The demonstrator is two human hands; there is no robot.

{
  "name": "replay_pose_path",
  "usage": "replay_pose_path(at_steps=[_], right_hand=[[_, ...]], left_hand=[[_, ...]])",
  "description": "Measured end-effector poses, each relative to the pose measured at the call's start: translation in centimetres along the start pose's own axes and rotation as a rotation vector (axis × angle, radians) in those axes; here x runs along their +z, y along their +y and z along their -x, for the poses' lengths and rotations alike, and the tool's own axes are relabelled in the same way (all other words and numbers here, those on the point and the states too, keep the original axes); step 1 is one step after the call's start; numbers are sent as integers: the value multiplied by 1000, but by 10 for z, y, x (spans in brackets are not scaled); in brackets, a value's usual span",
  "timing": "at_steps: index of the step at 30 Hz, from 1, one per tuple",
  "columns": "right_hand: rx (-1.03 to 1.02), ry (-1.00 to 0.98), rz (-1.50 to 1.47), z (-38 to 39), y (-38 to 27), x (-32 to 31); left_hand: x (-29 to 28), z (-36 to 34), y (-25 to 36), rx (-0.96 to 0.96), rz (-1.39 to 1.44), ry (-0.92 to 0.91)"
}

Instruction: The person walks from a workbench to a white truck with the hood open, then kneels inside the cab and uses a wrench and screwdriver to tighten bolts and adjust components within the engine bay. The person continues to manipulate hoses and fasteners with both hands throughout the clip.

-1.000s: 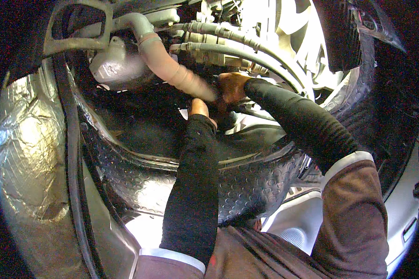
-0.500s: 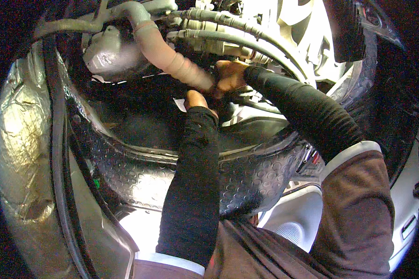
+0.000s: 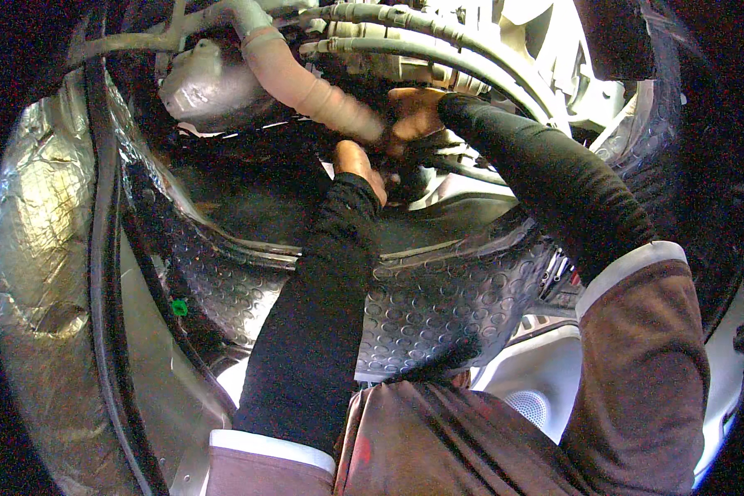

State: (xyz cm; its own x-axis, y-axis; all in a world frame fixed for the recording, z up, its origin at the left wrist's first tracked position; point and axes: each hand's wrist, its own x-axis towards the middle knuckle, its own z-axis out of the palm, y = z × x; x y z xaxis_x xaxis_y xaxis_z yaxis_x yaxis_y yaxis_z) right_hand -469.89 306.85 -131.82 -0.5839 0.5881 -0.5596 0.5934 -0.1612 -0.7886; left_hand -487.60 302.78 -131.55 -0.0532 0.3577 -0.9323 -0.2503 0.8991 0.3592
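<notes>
A thick, ribbed, dusty pinkish-grey hose (image 3: 306, 95) curves down from the upper left, and its lower end runs in between my hands. Just below that end is my left hand (image 3: 357, 165), its back toward me and its fingers hidden in the dark gap. My right hand (image 3: 415, 114) comes in from the right beside the hose end. Its fingers are bent and closed, pointing down. What they grip is hidden and blurred. Black sleeves cover both forearms.
Two black hoses (image 3: 438, 58) arch over my right hand. A rounded metal housing (image 3: 211, 87) sits at upper left. Nearer me lies a black studded mat (image 3: 438, 306). Crinkled silver foil lining (image 3: 45, 223) and a black rubber seal (image 3: 99, 273) run down the left side.
The view has shifted slightly. My left forearm now slants more, its elbow end further left. A small white patch beside my left hand no longer shows. Both hands stay at the hose end.
</notes>
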Motion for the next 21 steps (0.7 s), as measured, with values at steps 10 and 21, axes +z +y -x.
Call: replay_pose_path(at_steps=[10,21], right_hand=[[66,-100,172,29,-37,-20],[57,-20,462,32,17,-6]], left_hand=[[0,20,21,-72,-266,50],[22,52,22,-72,-40,10]])
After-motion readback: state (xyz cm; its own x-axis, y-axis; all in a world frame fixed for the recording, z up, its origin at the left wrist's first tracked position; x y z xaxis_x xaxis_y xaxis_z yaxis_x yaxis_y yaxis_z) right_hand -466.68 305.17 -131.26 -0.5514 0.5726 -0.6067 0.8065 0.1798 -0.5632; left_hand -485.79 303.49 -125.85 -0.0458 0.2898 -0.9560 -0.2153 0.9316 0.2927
